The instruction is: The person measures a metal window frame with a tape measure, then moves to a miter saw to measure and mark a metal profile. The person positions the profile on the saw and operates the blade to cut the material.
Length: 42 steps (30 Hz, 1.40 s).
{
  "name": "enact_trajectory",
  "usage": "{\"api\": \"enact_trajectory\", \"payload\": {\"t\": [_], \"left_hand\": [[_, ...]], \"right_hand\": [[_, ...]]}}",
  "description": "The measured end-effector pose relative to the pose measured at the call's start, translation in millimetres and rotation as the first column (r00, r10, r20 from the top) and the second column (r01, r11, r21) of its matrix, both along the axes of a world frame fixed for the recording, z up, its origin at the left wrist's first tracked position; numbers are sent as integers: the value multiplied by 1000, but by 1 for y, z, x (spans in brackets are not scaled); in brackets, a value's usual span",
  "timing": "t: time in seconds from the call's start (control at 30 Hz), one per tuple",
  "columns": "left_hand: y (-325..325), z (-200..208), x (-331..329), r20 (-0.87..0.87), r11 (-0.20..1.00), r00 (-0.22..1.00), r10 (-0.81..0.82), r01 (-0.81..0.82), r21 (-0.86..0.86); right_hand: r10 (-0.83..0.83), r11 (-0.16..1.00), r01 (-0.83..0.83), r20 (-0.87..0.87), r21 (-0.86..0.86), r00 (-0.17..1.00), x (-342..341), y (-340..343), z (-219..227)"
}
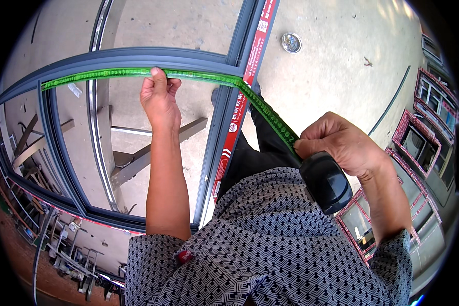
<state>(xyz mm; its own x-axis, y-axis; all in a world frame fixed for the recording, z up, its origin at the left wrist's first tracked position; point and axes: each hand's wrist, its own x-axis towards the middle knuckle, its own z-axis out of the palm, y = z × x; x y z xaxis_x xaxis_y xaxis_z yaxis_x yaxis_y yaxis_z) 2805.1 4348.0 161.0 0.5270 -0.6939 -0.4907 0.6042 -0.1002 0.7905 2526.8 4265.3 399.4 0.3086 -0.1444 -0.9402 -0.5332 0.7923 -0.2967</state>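
Observation:
A green tape measure blade (102, 74) is drawn out along the inner edge of a grey metal window frame (183, 55). Its far end meets the upright bar at the left. My left hand (161, 104) is closed on the blade near the middle of that stretch, thumb on top. Past the frame's right side the blade bends and slopes down toward me. There my right hand (344, 143) pinches it just outside the black tape measure case (326, 183), which hangs below the fingers close to my shirt.
Red protective film (233, 125) covers the frame's outer side. Metal support rails (99, 102) run beneath it. A round tin of small parts (290, 43) sits on the concrete floor. More red-edged frames (418, 137) lean at the right; metal stock (71, 255) is stacked lower left.

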Motion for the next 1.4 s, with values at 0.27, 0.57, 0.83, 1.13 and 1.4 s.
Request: {"api": "enact_trajectory", "payload": {"t": [0.27,0.57,0.83,1.13,1.4], "left_hand": [[-3,10,-2,-2,998,1000,10,-9,60],[-4,9,-3,-23,997,1000,-3,5,76],[-5,13,-2,-48,998,998,-34,37,57],[-2,-1,-6,-52,998,998,-21,24,50],[-3,7,-4,-20,996,1000,-16,18,92]], "right_hand": [[10,999,-12,-32,-42,999,5,5,2],[41,998,-42,-25,-56,999,-1,9,-1],[34,995,-43,-99,-85,995,6,17,6],[-47,997,39,-110,-73,993,-4,28,-4],[-76,997,74,-76,-32,994,-7,27,-6]]}}
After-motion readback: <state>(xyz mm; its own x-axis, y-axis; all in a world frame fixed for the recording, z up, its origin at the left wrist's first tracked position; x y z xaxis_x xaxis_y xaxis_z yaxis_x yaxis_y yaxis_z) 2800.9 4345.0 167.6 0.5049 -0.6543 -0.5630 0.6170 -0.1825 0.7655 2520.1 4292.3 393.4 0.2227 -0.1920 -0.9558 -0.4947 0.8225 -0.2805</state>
